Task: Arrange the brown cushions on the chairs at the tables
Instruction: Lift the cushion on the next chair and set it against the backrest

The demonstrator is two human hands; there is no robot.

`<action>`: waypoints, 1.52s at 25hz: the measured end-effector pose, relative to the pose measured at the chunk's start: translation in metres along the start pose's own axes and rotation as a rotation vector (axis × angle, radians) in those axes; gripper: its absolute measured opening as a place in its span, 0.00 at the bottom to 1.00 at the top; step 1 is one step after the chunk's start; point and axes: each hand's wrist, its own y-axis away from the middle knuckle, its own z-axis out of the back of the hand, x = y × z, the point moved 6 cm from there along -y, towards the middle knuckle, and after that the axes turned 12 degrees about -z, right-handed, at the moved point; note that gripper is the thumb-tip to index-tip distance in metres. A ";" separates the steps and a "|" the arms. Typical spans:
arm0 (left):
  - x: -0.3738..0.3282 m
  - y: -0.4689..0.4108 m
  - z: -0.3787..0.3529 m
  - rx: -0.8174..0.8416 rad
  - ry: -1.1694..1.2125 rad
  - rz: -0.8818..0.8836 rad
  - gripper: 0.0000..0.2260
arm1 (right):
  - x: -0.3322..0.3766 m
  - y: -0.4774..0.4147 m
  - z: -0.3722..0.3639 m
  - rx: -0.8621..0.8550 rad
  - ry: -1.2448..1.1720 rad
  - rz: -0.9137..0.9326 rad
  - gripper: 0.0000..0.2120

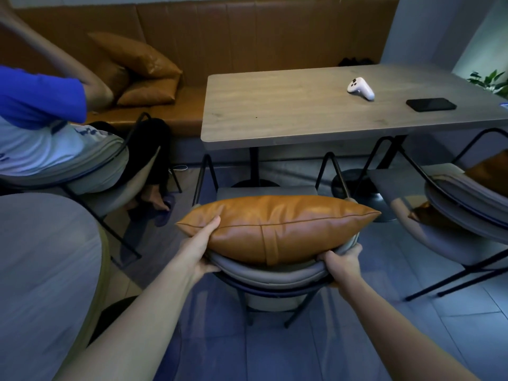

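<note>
Cushion (pixel 277 229) sits on the chair (pixel 269 273) back, your left hand (pixel 202 248) and right hand (pixel 342 261) clamped on it. Next, I judge, lower it onto the seat.

Cushion (pixel 277 226) glossy smooth leather; table (pixel 288 111) matt wood grain.

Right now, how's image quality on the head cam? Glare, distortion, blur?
Head view: dim, bluish room light; soft sheen across the top of the brown cushion, no blown-out glare. Wide-angle bending curves the table edges and the right-hand chair. Centre sharp: left hand and right hand read clearly; corners soften.
</note>
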 end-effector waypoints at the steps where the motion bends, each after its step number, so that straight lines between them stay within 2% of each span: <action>1: -0.001 -0.004 0.000 0.008 0.004 -0.002 0.36 | 0.005 -0.005 -0.002 0.003 -0.001 0.005 0.34; 6: 0.000 -0.014 -0.018 0.036 0.035 0.003 0.40 | 0.022 -0.023 0.006 0.002 -0.007 0.012 0.29; 8: 0.001 -0.014 -0.027 0.035 0.043 0.006 0.42 | 0.029 -0.027 0.012 0.039 -0.028 0.000 0.31; 9: 0.002 -0.013 -0.029 0.031 0.045 0.002 0.42 | 0.032 -0.029 0.013 0.033 0.012 -0.011 0.34; 11: 0.004 -0.013 -0.032 0.024 0.036 0.002 0.42 | 0.040 -0.023 0.018 -0.147 0.325 0.072 0.41; 12: 0.007 -0.014 -0.033 0.020 0.029 0.003 0.41 | 0.043 -0.016 0.017 -0.283 0.496 0.195 0.38; 14: 0.008 -0.014 -0.032 0.013 0.028 -0.008 0.40 | 0.045 0.019 0.008 -0.575 0.739 0.660 0.14; 15: 0.008 -0.013 -0.032 0.011 0.032 -0.014 0.39 | 0.041 0.041 0.000 -0.616 0.786 0.850 0.11; 16: 0.009 -0.013 -0.032 0.004 0.031 -0.016 0.39 | 0.036 0.060 -0.012 -0.569 0.831 1.015 0.14; 17: 0.010 -0.013 -0.033 -0.001 0.027 -0.019 0.39 | 0.032 0.070 -0.027 -0.444 0.873 1.097 0.16; 18: 0.010 -0.012 -0.033 -0.007 0.023 -0.024 0.38 | 0.031 0.079 -0.046 -0.308 0.927 1.104 0.16; 20: 0.008 -0.009 -0.034 -0.023 0.021 -0.029 0.36 | 0.027 0.087 -0.085 -0.064 1.074 0.971 0.19; 21: 0.008 -0.009 -0.034 -0.033 0.022 -0.033 0.35 | 0.027 0.091 -0.099 -0.011 1.126 0.937 0.21; 25: 0.009 -0.008 -0.036 -0.052 0.024 -0.025 0.36 | 0.030 0.087 -0.100 0.001 1.119 0.986 0.16; 30: 0.009 -0.003 -0.041 -0.041 0.032 -0.031 0.36 | 0.035 0.082 -0.095 0.159 1.107 0.913 0.15; 33: 0.011 0.004 -0.051 -0.009 0.034 -0.028 0.36 | 0.031 0.077 -0.084 0.141 1.109 0.895 0.15; 38: 0.006 0.001 -0.055 0.020 0.068 -0.025 0.34 | 0.027 0.083 -0.090 -0.059 1.084 0.926 0.15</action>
